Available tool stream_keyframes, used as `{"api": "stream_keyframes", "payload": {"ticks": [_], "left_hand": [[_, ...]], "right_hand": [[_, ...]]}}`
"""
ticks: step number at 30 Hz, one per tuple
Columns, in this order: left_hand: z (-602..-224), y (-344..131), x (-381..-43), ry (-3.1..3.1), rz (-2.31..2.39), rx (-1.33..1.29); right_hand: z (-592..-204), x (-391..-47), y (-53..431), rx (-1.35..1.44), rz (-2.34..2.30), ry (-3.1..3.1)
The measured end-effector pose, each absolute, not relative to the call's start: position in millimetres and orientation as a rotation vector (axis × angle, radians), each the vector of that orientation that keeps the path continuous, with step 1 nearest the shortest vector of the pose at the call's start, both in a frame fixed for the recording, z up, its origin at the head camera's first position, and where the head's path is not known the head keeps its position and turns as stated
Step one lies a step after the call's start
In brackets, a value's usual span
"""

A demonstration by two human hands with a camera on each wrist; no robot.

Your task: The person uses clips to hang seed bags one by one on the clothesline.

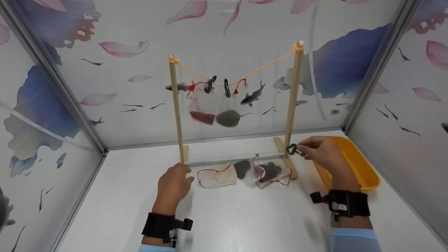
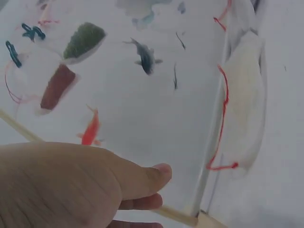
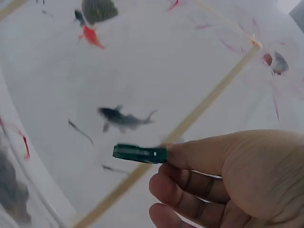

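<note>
My left hand grips the foot of a wooden stand at its left post; the hand hides the front of that foot. Between thumb and fingers my right hand pinches a dark green clip, held beside the right post. In the right wrist view the clip appears edge-on. An orange cord sags between the post tops. Two dark clips fasten sheer drawstring bags to it, one with a reddish-brown piece, the other with a green piece.
Below the cord, sheer bags with red drawstrings lie on the white table: one with pale contents, others with dark grey and dark brown contents. A yellow tray stands behind my right hand. Printed panels enclose the table.
</note>
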State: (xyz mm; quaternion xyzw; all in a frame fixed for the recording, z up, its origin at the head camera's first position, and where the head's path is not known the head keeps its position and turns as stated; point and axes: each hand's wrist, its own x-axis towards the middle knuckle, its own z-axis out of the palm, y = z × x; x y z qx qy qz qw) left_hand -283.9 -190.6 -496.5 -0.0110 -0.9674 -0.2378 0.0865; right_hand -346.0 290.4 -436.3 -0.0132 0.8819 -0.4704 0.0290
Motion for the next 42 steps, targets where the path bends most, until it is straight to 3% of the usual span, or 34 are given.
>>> {"api": "stream_keyframes", "payload": {"ticks": [9, 18, 29, 35, 42], "left_hand": [[-467, -128, -262, -2.629, -0.752, -0.531], [-463, -110, -254, -2.442, -1.037, -0.744], [-471, -114, -259, -2.383, -1.265, -0.716], [-464, -115, -255, -2.440, -1.393, -0.650], [-455, -122, -252, -2.526, -1.370, -0.773]], "right_hand": [[-445, -336, 189, -0.502, -1.735, 2.484], [-455, -318, 136, -0.855, -1.695, 2.279], [-464, -313, 124, -1.034, -1.634, 2.182], [-463, -312, 125, -0.925, -1.636, 2.288], [-459, -314, 131, -0.885, -1.603, 2.365]]}}
